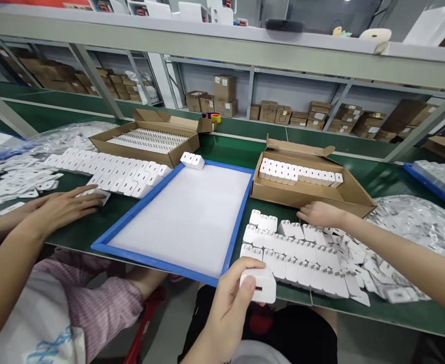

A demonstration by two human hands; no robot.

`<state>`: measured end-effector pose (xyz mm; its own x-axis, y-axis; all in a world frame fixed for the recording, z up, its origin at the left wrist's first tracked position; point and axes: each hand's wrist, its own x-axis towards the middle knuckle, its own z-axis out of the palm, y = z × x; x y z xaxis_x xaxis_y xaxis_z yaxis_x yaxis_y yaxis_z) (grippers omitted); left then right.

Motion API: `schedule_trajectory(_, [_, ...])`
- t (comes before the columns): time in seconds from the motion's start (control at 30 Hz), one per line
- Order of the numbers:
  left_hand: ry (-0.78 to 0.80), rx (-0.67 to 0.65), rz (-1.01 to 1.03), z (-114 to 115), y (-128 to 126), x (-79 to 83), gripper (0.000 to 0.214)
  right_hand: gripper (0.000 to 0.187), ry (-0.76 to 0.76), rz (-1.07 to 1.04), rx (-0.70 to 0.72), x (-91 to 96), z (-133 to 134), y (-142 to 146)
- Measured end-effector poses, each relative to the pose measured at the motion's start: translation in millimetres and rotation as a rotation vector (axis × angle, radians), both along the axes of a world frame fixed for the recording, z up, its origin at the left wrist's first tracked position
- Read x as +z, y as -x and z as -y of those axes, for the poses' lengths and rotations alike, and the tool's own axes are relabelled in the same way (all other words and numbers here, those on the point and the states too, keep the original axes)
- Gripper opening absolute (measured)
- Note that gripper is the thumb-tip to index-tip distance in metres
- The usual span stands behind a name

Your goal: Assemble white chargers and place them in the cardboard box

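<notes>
A long green counter (226, 146) runs across a workroom, with shelves of brown boxes (224, 88) behind it. On the counter lies a blue tray (158, 265) with a white floor. The left hand (228, 293) comes up from below, close to the body, with the wrist bent a little. It is closed around a white charger (259, 286), fingers over the top and the thumb pressed on the near face. The charger is held in the air just off the near edge of the counter, by the tray's near right corner. Its long side runs left to right, and a small dark slot faces the camera. The right arm reaches in from the right, stretched out low over the counter. The right hand (321, 215) lies palm down with loose, open fingers pointing left, touching the far end of the rows of chargers (302, 263), just in front of an open box (306, 194). Another person's hand (65, 205) rests flat on the far left.
</notes>
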<state>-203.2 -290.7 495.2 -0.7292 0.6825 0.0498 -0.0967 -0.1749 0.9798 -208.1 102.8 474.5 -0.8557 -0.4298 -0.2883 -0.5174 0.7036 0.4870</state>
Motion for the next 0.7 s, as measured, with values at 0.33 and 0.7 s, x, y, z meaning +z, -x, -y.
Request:
schedule_trajectory(0.33, [-0.037, -0.092, 0.044, -6, -5, 2.5, 0.037, 0.029, 0.11, 0.023, -0.045, -0.2, -22, -12])
schedule_trajectory(0.7, [-0.028, -0.051, 0.073, 1, -3, -2.0, 0.038, 0.021, 0.498, 0.033, -0.224, 5.5, -3, 3])
